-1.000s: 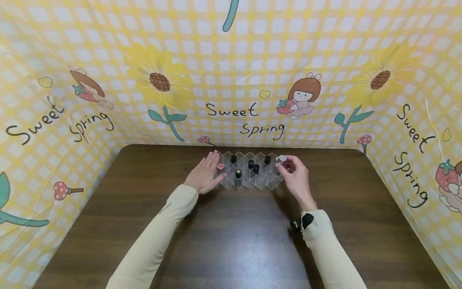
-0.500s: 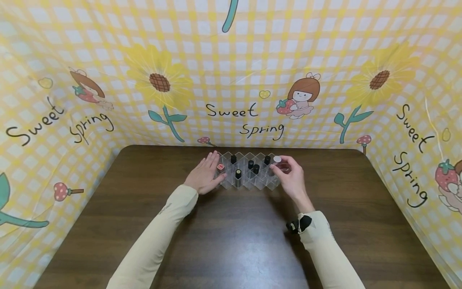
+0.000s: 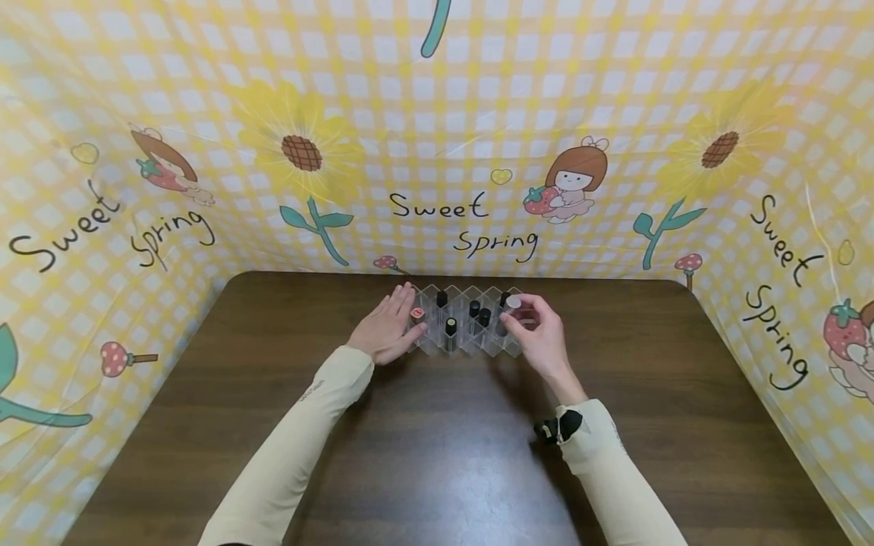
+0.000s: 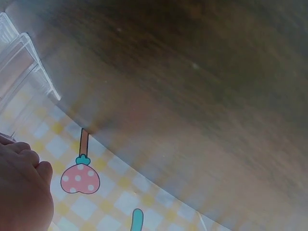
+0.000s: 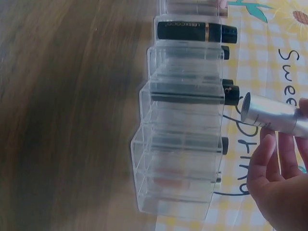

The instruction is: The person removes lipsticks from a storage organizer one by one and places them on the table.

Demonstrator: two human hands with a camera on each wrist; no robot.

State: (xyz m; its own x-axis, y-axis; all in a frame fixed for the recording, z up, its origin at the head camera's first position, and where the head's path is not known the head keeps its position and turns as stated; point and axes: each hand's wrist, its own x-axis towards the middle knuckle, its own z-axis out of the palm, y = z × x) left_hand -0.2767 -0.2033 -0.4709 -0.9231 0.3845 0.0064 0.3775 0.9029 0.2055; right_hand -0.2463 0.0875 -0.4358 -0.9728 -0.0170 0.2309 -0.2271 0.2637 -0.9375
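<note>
My right hand (image 3: 542,341) pinches a silver lipstick tube (image 5: 269,114) between thumb and fingers. It is held above the right part of a clear acrylic lipstick holder (image 5: 179,198) with diamond-shaped compartments; in the right wrist view the tube is clear of the holder's top edge. Several black lipsticks stand in the holder, one (image 3: 451,327) near its front with a gold mark on top. A red-topped lipstick (image 3: 417,314) stands at the left end, beside the thumb of my left hand (image 3: 388,327). That hand lies along the holder's left side with its fingers straight.
The holder stands near the back edge of a dark wooden table (image 3: 451,432). A yellow checked cloth (image 3: 437,136) with printed flowers and lettering rises behind the table and on both sides. A black band (image 3: 560,427) is around the right wrist.
My right hand has moved left over the holder with the silver lipstick tube, from its right end toward the black lipstick at the back right. The left hand has stayed in place.
</note>
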